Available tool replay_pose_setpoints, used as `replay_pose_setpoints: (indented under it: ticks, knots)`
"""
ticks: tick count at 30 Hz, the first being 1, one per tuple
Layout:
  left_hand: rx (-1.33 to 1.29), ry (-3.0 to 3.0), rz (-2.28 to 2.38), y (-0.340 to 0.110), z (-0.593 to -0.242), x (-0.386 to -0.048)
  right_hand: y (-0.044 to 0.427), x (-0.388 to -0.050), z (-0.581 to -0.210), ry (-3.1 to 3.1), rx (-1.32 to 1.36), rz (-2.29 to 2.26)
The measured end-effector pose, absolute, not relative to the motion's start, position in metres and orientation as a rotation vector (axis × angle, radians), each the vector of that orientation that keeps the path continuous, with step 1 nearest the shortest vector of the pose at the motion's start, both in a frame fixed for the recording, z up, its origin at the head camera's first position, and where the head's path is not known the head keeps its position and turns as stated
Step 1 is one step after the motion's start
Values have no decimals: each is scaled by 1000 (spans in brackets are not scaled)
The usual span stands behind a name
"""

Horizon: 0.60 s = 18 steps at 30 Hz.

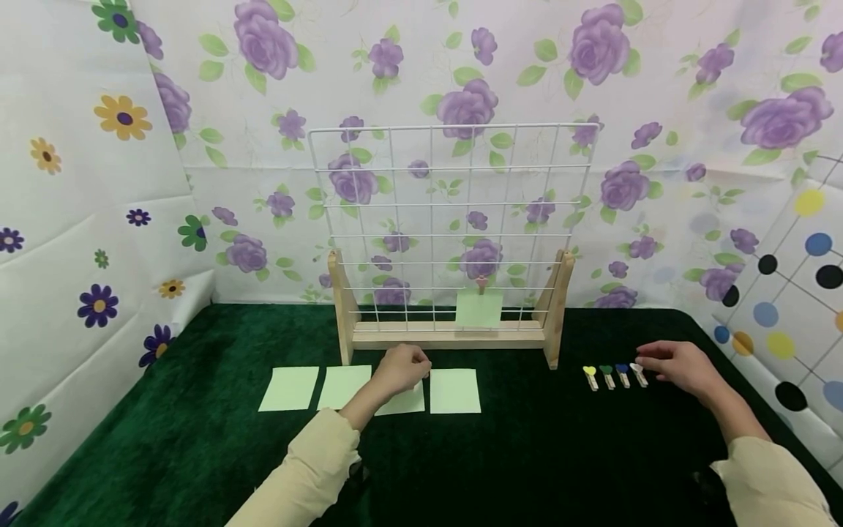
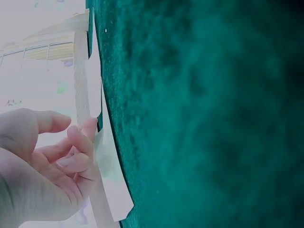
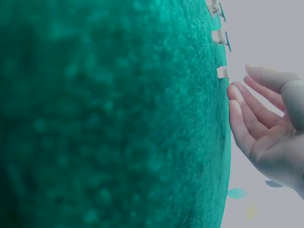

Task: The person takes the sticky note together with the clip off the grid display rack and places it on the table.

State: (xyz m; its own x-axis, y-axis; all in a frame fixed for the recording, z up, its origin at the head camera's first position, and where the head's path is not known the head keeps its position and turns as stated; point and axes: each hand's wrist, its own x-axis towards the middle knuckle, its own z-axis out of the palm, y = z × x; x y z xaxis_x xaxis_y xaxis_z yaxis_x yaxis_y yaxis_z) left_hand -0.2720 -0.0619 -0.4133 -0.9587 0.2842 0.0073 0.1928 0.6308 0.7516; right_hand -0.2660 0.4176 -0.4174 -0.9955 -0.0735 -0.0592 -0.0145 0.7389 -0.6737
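Several pale green paper squares lie in a row on dark green cloth. My left hand [image 1: 400, 367] is over the third square [image 1: 408, 401] from the left, partly hiding it. Its fingers are loosely bent, and in the left wrist view the thumb stands apart from them, with nothing held. To the right, my right hand [image 1: 681, 367] is beside a small wooden clip [image 1: 640, 376] with a white top, at the right end of a clip row. The right wrist view shows its thumb and fingers apart near that clip [image 3: 222, 72]; whether they touch it I cannot tell.
A white wire grid [image 1: 431, 169] stands in a wooden base [image 1: 448, 339] behind the papers. One green square [image 1: 479, 307] hangs low on it from a pink clip [image 1: 481, 283]. Clips with yellow [image 1: 590, 378], green [image 1: 608, 378] and blue [image 1: 623, 377] tops lie left of the white one.
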Motion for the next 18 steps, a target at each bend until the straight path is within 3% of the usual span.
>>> replay_pose_setpoints:
  ticks: [18]
  knots:
    - [551,2737,1357,-56,-404,-271,361,-254,-395,3064,-286,-985]
